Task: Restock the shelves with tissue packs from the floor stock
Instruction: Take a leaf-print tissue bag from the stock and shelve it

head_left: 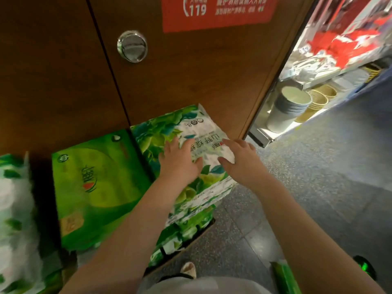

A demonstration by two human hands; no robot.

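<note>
A leaf-printed green and white tissue pack [191, 132] lies on top of a stack of similar packs [186, 225] on the floor, against a brown wooden door. My left hand [179, 164] rests flat on the pack's top, fingers straight. My right hand [241, 160] lies on the pack's right side, its fingers bent slightly over the edge. A plain green tissue pack [93, 187] lies just left of the stack. Another leaf-printed pack [14, 219] stands at the far left, blurred.
The brown door [191, 71] with a round metal handle [132, 46] and a red notice [218, 11] rises behind the packs. To the right, low shelves hold stacked buckets [288, 107], baskets and red goods. A grey speckled floor [328, 166] runs right. A green pack edge [284, 276] shows bottom right.
</note>
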